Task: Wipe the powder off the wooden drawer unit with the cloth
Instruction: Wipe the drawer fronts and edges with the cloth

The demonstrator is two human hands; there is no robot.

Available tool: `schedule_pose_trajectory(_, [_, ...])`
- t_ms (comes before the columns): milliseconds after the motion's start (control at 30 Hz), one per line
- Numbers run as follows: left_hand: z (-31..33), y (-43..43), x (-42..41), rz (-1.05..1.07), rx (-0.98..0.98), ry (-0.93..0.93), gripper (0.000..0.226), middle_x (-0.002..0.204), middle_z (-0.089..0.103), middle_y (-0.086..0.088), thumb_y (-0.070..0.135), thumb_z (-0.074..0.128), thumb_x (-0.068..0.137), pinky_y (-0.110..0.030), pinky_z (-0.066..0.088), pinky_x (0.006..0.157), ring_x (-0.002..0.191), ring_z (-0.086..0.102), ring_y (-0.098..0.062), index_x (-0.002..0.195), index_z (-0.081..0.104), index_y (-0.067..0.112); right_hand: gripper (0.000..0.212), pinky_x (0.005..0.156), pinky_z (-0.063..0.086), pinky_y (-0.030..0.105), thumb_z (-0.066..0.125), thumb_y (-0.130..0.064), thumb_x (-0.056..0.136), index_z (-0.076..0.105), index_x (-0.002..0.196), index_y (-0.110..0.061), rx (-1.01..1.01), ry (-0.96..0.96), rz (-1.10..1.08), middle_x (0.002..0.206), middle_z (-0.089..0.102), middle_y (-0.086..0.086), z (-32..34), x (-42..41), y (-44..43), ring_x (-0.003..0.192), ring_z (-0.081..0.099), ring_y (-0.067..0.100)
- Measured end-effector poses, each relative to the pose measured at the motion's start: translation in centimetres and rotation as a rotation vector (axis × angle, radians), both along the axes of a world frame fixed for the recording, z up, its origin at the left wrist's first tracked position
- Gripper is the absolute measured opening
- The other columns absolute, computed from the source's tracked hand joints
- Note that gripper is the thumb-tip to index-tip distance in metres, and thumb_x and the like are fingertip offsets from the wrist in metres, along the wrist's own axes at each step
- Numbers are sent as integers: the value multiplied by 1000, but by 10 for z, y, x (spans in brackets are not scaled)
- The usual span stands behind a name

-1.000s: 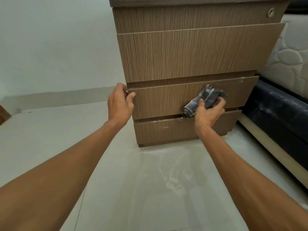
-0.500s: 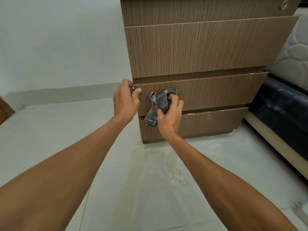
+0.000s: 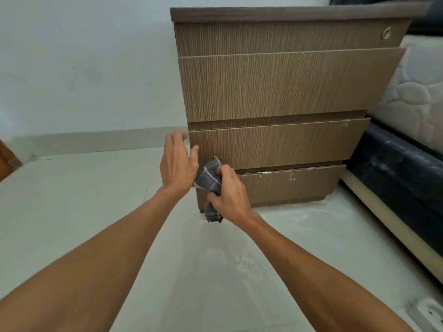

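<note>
Room: a pale tiled floor (image 3: 72,212) ran back to a plain light wall, with a bed and mattress (image 3: 417,97) at the right edge.
Floor state: a whitish dusting of powder (image 3: 242,257) lay on the tiles near the foot of the unit.
Drawer unit: the wooden drawer unit (image 3: 287,87) stood upright at the far centre, its drawer fronts running wide from left to right.
Remaining powder: pale specks showed along the top edge of the bottom drawer (image 3: 287,185) and at the right end of the middle drawer (image 3: 275,144).
Cloth: the grey checked cloth (image 3: 209,180) was bunched at the unit's near left corner, at the seam between the middle and bottom drawers; its long axis ran roughly up and down, one end pointing up at the middle drawer, the tail hanging toward the floor.
Right hand: the right hand (image 3: 230,195) had its fingers clenched around the cloth.
Left hand: the left hand (image 3: 178,164) was released, fingers spread, just beside the unit's left edge; whether it touched the wood could not be told.
Step in hand: likely regripping or refolding the cloth between strokes.
Next move: probably pressing the cloth flat to the bottom drawer's top edge and sweeping right, toward the leftover specks.
</note>
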State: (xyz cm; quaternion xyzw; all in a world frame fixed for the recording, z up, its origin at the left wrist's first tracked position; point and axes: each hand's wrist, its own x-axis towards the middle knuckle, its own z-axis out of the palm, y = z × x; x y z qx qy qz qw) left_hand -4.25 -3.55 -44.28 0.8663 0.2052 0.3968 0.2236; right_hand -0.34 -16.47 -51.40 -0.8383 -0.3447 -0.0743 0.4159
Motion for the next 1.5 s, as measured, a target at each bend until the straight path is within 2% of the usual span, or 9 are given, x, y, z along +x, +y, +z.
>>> schedule_pose_trajectory(133, [-24, -5, -6, 74, -54, 108, 26, 119, 50, -7, 23, 55, 95, -31, 44, 76, 103, 55, -23, 117, 47, 12, 52, 87, 53, 35, 77, -15, 76, 46, 118, -16, 83, 15, -172, 113, 52, -1, 0, 20, -64, 102, 53, 16])
schedule_pose_trajectory(267, [-50, -14, -10, 100, -119, 296, 25, 124, 54, -9, 18, 51, 97, -34, 44, 80, 109, 56, -27, 120, 55, 9, 50, 88, 54, 39, 78, -15, 76, 49, 117, -16, 49, 2, -283, 113, 55, 0, 3, 38, -118, 102, 55, 18])
schedule_pose_trajectory(433, [-67, -26, -4, 48, -104, 456, 37, 130, 51, -10, 10, 49, 96, -42, 50, 88, 112, 56, -30, 132, 52, 11, 46, 83, 54, 43, 76, -15, 76, 49, 114, -17, -5, -20, -334, 108, 55, 0, 1, 45, -152, 98, 55, 20])
schedule_pose_trajectory(600, [-65, -26, 0, 78, -92, 559, 27, 124, 49, -10, 4, 58, 87, -42, 54, 81, 100, 57, -29, 114, 57, 8, 45, 79, 54, 42, 75, -17, 76, 49, 113, -18, -34, -37, -312, 106, 54, 0, -2, 43, -154, 96, 55, 20])
schedule_pose_trajectory(867, [-62, -22, -6, 23, -93, 559, 40, 120, 51, -9, -1, 59, 85, -40, 53, 82, 102, 56, -28, 123, 55, 12, 48, 79, 54, 46, 75, -23, 76, 47, 115, -23, -44, -41, -270, 108, 56, -1, 2, 38, -141, 97, 55, 19])
schedule_pose_trajectory(1033, [-61, -28, -17, 35, -119, 522, 38, 113, 53, -7, -2, 61, 85, -37, 53, 78, 96, 57, -26, 120, 59, 12, 48, 78, 52, 38, 76, -22, 78, 48, 118, -20, -79, -92, -216, 109, 54, 0, 13, 28, -126, 98, 52, 16])
schedule_pose_trajectory(1233, [-57, -30, -24, 32, -162, 505, 36, 115, 60, -8, -4, 61, 84, -35, 50, 79, 100, 59, -27, 118, 63, 9, 55, 86, 46, 30, 71, -23, 84, 47, 133, -17, -284, -262, -49, 115, 53, 9, 26, 13, -74, 101, 47, 18])
schedule_pose_trajectory(1400, [-47, -20, -24, -10, -267, 489, 19, 100, 66, -14, 2, 62, 84, -35, 52, 71, 84, 60, -26, 102, 59, 5, 56, 88, 40, 40, 66, -26, 86, 47, 138, -21, -472, -448, 115, 114, 51, 12, 23, 1, -16, 103, 48, 26])
schedule_pose_trajectory(1500, [-72, -38, -12, -59, -263, 615, 26, 97, 63, -10, -1, 62, 83, -31, 51, 70, 82, 58, -23, 108, 60, 6, 57, 91, 38, 41, 65, -35, 87, 45, 139, -24, -540, -348, 96, 116, 47, 10, -19, 11, -31, 107, 48, 27])
